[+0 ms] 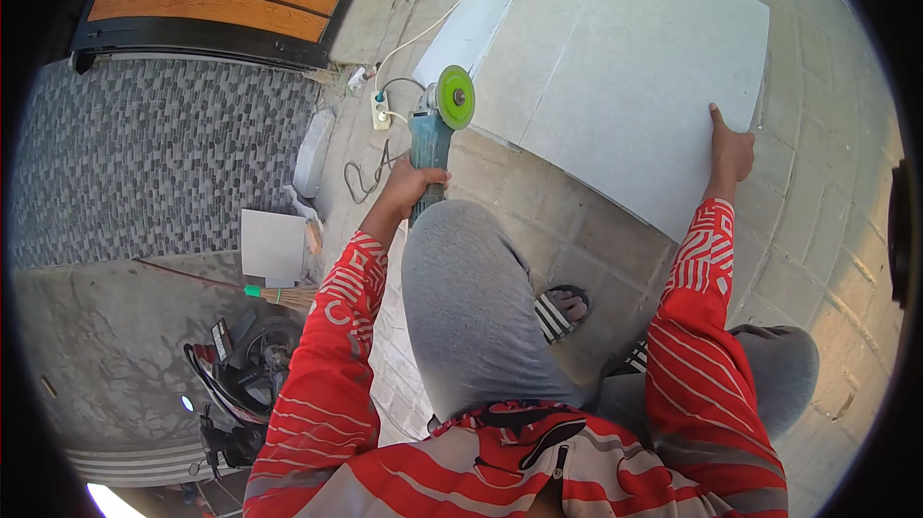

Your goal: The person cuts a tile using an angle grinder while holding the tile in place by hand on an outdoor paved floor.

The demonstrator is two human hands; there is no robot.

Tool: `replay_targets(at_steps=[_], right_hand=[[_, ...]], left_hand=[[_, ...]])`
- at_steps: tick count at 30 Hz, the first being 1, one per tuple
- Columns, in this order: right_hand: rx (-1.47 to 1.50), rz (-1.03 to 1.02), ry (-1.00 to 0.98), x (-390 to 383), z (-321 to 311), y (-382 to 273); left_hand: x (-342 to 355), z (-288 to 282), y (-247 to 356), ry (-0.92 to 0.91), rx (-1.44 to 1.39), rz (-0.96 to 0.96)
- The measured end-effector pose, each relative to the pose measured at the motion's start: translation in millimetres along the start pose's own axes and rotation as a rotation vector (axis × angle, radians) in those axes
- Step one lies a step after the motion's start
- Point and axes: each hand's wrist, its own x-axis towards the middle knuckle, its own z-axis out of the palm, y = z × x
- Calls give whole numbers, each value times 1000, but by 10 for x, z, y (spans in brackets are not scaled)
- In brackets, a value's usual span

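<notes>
My left hand [413,185] is wrapped round the body of a teal angle grinder [431,141], held upright above my left knee. Its green disc [456,98] faces up and sits close to the edge of a large pale grey tile [615,66]. The tile lies in front of me, with a thin straight line running across its left part. My right hand [733,152] grips the tile's right edge, thumb resting on top and the fingers hidden beneath. I cannot tell whether the disc is spinning.
A white power strip [381,112] with plugged cables lies on the paving left of the grinder. Another pale board [469,25] shows beside the tile. Further left are a small square tile [273,245], a broom [279,295] and a parked motorbike [252,364]. A sandalled foot [561,312] rests below the tile.
</notes>
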Motion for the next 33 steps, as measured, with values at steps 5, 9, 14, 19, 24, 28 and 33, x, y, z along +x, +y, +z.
replay_targets(at_steps=[5,9,14,19,24,28,33], right_hand=[[-27,-72,60,18,-30,332],[-102,-64,84,-325,28,592],[-163,-112,159,-383,-58,749],[-164,-229,31,-517,-187,671],[-39,-168,-39,-520,-247,603],[42,-164,-77,-498,-258,643],[57,-148,-71,-465,-217,644]], left_hand=[[412,414,-115,-90,50,109],[876,698,-230,-141,74,205],[1241,943,-272,-164,70,292],[1514,962,-355,-175,133,362],[1656,1039,-369,-217,85,318],[1677,1090,-380,-219,122,324],[1784,1101,-460,-211,131,319]])
